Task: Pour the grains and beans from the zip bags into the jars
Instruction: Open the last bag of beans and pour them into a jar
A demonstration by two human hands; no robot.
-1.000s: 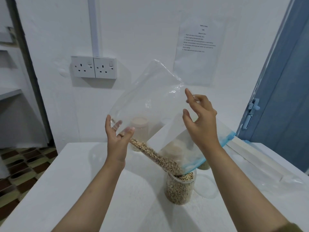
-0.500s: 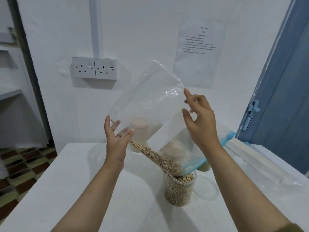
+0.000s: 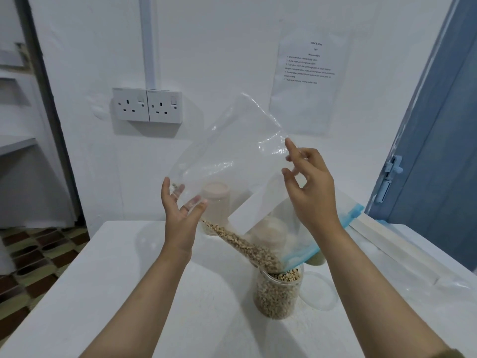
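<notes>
Your zip bag (image 3: 232, 161) is tilted with its long axis running from the closed bottom corner, up and away from your hands, down to the blue zip mouth (image 3: 322, 244) at the lower right, which points into the open jar (image 3: 277, 293) on the white table (image 3: 103, 293). Your left hand (image 3: 180, 218) cradles the bag's lower left edge from underneath, fingers spread and only lightly curled against the plastic, with the beans (image 3: 242, 246) sliding in a line from just beside that hand down toward the mouth. Your right hand (image 3: 309, 187) holds the bag's upper right side, thumb and fingers pinching the film, and the mouth hangs below and in front of that wrist. The jar stands directly under the mouth, below both hands, already mostly full of beans. A clear lid (image 3: 320, 290) lies just beside the jar.
</notes>
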